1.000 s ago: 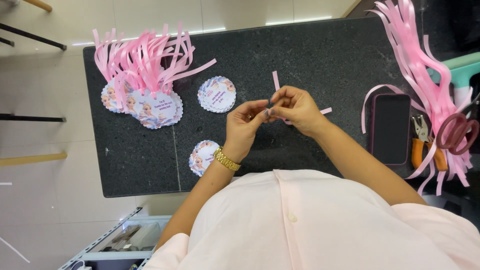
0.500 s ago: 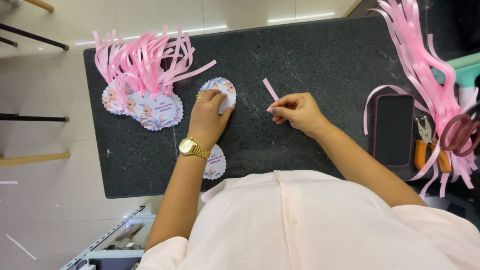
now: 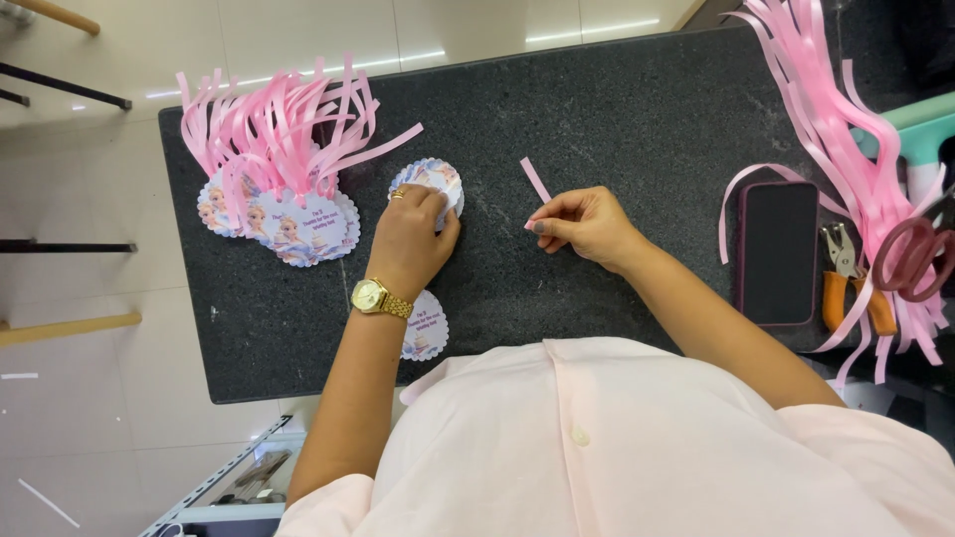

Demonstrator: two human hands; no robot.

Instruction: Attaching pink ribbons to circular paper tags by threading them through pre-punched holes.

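My left hand [image 3: 413, 239], with a gold watch on the wrist, lies over a round scalloped paper tag [image 3: 434, 181] on the dark stone table [image 3: 637, 109], fingers curled on it. My right hand [image 3: 582, 221] pinches the lower end of a short pink ribbon strip [image 3: 535, 180], which sticks up and to the left. A second round tag [image 3: 426, 328] lies partly under my left forearm.
A pile of round tags with pink ribbons [image 3: 279, 159] lies at the table's left. At the right are a dark phone [image 3: 777, 251], a bunch of long pink ribbons [image 3: 846, 129], an orange-handled punch [image 3: 846, 278] and dark red scissors [image 3: 915, 259].
My hands, first together over the ribbon strip, have parted. The left hand moved left onto the round tag and now presses on it; the right hand keeps the strip.
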